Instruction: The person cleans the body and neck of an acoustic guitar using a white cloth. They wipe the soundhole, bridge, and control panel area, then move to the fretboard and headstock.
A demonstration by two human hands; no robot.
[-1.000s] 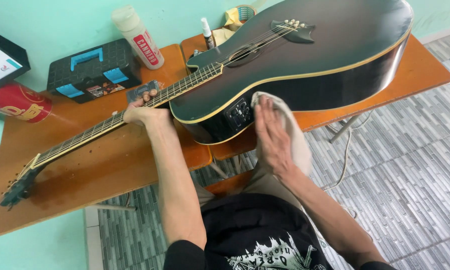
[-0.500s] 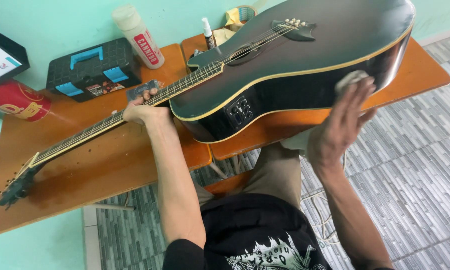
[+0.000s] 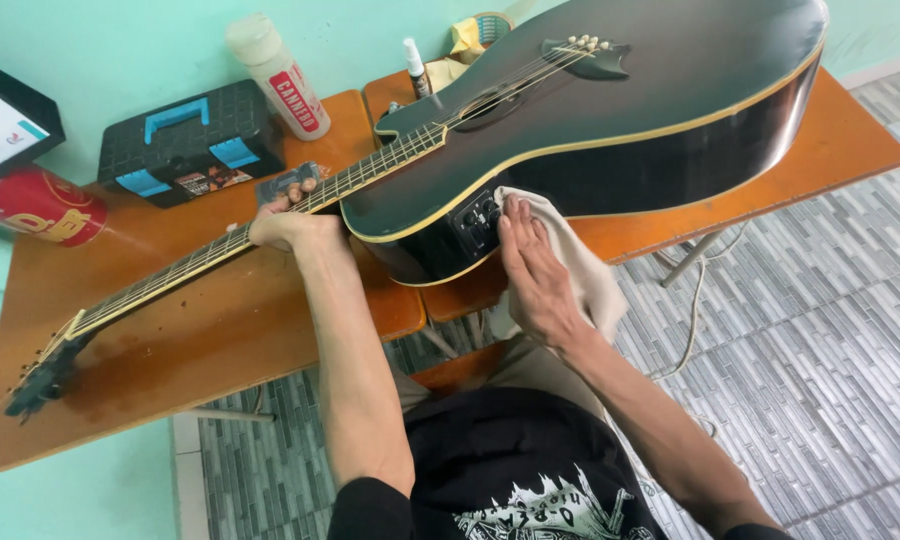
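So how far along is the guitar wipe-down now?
Midway, at a guess. The guitar top already looks glossy. In hand: the right hand presses the cloth on the guitar's side by the control panel, while the left hand grips the neck. The neck and headstock look untouched.

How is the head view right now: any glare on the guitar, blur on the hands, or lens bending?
Head view: soft glare streaks across the glossy guitar body top; the right hand on the cloth and the left hand at the neck look sharp, no motion blur; even daylight, faint shadows under the table; wide-angle bending at the edges.
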